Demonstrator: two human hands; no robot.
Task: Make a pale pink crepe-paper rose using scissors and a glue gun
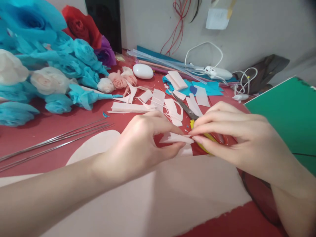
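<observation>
Between my two hands is a small rolled piece of pale pink crepe paper [175,138]. My left hand [138,144] pinches it from the left, thumb below and fingers above. The fingertips of my right hand [229,135] close on its right end. What lies inside the roll is hidden. Under my right hand rest scissors with yellow handles [192,124], their dark blades pointing away among paper scraps [158,98]. A large pale pink paper sheet [187,191] spreads across the table beneath my hands and forearms.
Blue paper flowers [84,72], with white, pink, red and purple ones, crowd the left. Thin metal wires [61,140] lie in front of them. A white oval object [143,71], a white power strip [218,73] and sticks are at the back. A green board [283,108] stands right.
</observation>
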